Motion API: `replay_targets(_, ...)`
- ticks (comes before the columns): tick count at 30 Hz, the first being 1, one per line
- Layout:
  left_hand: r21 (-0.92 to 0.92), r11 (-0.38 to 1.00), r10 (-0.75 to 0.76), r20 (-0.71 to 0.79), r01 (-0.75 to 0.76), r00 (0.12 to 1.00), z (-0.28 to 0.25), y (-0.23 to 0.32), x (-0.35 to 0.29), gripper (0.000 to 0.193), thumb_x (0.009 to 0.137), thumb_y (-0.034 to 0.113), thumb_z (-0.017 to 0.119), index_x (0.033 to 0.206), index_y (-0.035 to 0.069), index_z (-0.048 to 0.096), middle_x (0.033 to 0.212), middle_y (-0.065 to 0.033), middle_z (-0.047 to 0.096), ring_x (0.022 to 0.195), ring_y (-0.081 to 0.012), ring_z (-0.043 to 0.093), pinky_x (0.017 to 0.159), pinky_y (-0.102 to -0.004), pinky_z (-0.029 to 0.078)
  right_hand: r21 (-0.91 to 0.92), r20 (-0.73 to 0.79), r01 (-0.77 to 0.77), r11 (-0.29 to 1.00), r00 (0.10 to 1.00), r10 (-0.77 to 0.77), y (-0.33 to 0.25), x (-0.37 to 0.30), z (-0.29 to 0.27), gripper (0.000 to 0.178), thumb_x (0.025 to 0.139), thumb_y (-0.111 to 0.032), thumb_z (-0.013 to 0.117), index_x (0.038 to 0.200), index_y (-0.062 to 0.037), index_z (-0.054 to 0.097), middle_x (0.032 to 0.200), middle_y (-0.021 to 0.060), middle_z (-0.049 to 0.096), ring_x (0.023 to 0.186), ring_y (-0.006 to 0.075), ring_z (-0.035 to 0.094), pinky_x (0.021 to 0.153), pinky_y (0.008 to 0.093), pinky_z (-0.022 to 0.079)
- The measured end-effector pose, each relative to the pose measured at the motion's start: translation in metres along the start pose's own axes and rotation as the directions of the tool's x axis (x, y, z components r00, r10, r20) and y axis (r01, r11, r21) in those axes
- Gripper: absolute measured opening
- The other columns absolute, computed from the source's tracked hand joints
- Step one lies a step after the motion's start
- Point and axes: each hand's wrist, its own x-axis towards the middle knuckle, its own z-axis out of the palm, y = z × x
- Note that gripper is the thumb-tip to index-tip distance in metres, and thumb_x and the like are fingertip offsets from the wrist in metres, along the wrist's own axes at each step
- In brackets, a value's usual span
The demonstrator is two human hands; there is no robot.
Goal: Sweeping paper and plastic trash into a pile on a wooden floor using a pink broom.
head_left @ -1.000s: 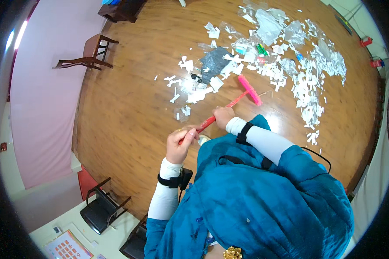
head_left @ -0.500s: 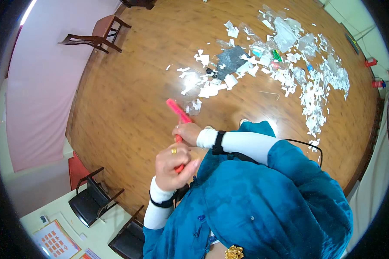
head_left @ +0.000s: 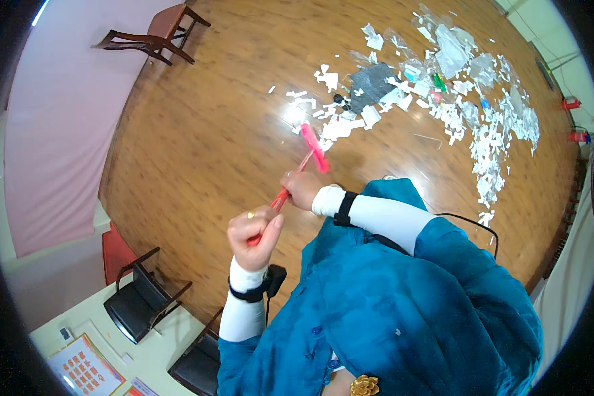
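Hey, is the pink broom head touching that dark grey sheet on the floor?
Apart. The head view shows a plain gap, with white paper scraps between the pink broom head and the dark grey sheet.

The floor (head_left: 178,152) leaves passage along its left edge, between 1 wooden chair (head_left: 167,24) at the upper-left corner and 2 black chairs (head_left: 129,309); white scraps (head_left: 490,150) obstruct the upper right.

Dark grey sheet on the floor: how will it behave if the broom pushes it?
The dark grey sheet is probably floppy and light for its size: it lies spread low with an irregular outline. It may slide fairly easily, since the wood floor looks glossy. White scraps overlap its right side, so some would likely drag along.
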Motion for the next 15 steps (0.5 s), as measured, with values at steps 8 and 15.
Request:
replay_targets(8,0.204,0.964,0.093,0.349,-0.172,0.933,-0.032,0.014,0.022,0.036,0.076,-0.004,0.064,0.053,0.001,0.037,0.049,-0.0084,0.042,0.043,-0.0235,0.044,0.046,-0.0350,0.032,0.239,-0.113,0.179,0.954,0.981,-0.155,-0.030,0.037,0.019,0.017,0.075,-0.013,0.068,0.089,-0.0061,0.061,0.087,0.0153,0.063,0.081,0.0350,0.063,0.074,0.0424,0.051)
replay_targets(15,0.322,0.900,0.179,0.341,-0.294,0.923,0.012,-0.108,0.040,0.031,0.079,0.010,0.074,0.057,0.002,0.053,0.052,-0.0096,0.048,0.046,-0.0273,0.046,0.046,-0.0356,0.035,0.777,-0.274,0.370,0.510,0.927,-0.255,0.052,0.039,0.101,0.017,0.084,-0.023,0.061,0.090,-0.0077,0.063,0.087,0.0098,0.063,0.084,0.0307,0.059,0.075,0.0365,0.050)
